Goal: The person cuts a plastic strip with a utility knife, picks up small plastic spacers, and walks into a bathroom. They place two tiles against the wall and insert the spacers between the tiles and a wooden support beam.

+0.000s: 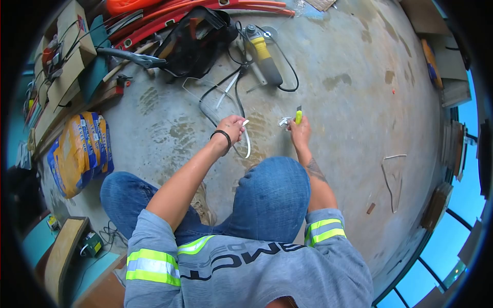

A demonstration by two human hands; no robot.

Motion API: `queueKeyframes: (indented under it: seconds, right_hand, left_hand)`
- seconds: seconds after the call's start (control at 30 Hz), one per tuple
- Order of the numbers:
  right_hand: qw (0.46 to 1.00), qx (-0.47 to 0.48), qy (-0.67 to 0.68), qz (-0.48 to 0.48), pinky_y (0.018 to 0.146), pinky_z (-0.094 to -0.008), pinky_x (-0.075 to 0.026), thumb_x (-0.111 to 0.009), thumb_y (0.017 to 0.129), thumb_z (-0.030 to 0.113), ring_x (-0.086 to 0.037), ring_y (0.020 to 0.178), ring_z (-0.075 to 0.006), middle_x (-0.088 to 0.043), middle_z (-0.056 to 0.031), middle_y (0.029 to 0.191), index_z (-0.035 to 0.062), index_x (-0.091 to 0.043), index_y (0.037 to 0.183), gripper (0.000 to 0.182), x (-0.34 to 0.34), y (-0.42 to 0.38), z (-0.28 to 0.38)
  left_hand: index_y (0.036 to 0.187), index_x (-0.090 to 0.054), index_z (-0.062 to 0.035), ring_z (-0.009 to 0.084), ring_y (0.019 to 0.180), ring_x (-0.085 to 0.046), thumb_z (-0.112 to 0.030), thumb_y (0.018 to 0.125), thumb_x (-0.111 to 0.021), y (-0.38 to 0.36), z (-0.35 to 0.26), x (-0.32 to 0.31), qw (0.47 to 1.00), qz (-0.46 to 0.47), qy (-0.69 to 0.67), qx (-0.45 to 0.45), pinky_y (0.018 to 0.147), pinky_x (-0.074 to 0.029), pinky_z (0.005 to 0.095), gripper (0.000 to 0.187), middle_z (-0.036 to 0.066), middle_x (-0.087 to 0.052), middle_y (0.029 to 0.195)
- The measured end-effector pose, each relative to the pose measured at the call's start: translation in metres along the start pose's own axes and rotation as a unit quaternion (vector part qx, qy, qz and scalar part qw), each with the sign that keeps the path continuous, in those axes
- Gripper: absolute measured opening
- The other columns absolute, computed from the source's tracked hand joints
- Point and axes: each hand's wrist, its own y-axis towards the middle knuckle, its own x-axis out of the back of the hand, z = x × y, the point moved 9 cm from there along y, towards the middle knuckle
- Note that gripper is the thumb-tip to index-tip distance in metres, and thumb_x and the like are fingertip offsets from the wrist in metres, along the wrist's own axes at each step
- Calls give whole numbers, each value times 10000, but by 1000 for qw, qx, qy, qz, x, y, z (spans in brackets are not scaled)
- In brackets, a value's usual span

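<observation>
A thin white strip (248, 143) hangs in a curve from my left hand (232, 129), whose fingers are pinched on it. My right hand (300, 131) is closed around a yellow-green utility knife (298, 117), its blade pointing away from me. Small white pieces (285, 121) show just left of that hand; whether they touch it is unclear. Beyond my left hand, another white strip (227, 91) lies on the floor beside a black cable. A yellow and grey angle grinder (264, 56) rests farther ahead, with its black cord looped around it.
An open black bag (195, 43) and red levels (146, 36) lie at the upper left. Yellow and blue sacks (82, 151) stand at the left. A bent wire (389, 182) and a small brown piece (371, 208) lie on the right floor.
</observation>
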Motion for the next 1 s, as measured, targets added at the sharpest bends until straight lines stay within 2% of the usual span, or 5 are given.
queueKeyframes:
  seconds: [0.13, 0.2, 0.3, 0.47, 1.0]
  right_hand:
    - [997, -50, 13, 59, 525, -268, -482, -689, 833, 179, -661, 666, -138, -640, -44, 744, 43, -547, 871, 201, 4, -21, 62]
    - [926, -141, 265, 228, 537, -264, -487, -692, 844, 146, -663, 675, -147, -628, -42, 757, 52, -512, 921, 217, -24, -52, 105]
    - [902, -129, 325, 255, 537, -257, -493, -695, 847, 109, -663, 673, -154, -623, -45, 772, 67, -484, 946, 237, -37, -55, 121]
    - [878, -161, 396, 217, 559, -253, -504, -688, 845, 83, -653, 722, -157, -618, -60, 842, 81, -470, 940, 238, -30, -43, 122]
    - [810, -260, 457, 258, 563, -242, -514, -624, 874, 77, -603, 673, -117, -597, -40, 797, 88, -479, 914, 151, -49, -96, 142]
  left_hand:
    - [1081, -564, -28, 59, 644, -503, -144, 973, -507, 2, -20, -8, 997, 29, -1, -76, 609, -460, 228, 168, -2, -611, 822]
    - [1086, -560, -34, 57, 646, -507, -142, 964, -528, 3, -23, -16, 995, 50, 9, -84, 615, -462, 226, 166, 2, -624, 839]
    - [1099, -559, -47, 56, 685, -533, -149, 947, -573, -2, -30, -31, 992, 105, -17, -63, 653, -474, 225, 183, 4, -640, 871]
    - [1146, -563, -84, 72, 895, -597, -186, 925, -629, -29, -44, -37, 971, 211, -115, 7, 827, -495, 260, 252, -14, -636, 962]
    - [1300, -505, -93, 106, 971, -600, -194, 906, -658, -36, -42, -29, 959, 213, -181, -46, 884, -510, 298, 434, 16, -611, 1119]
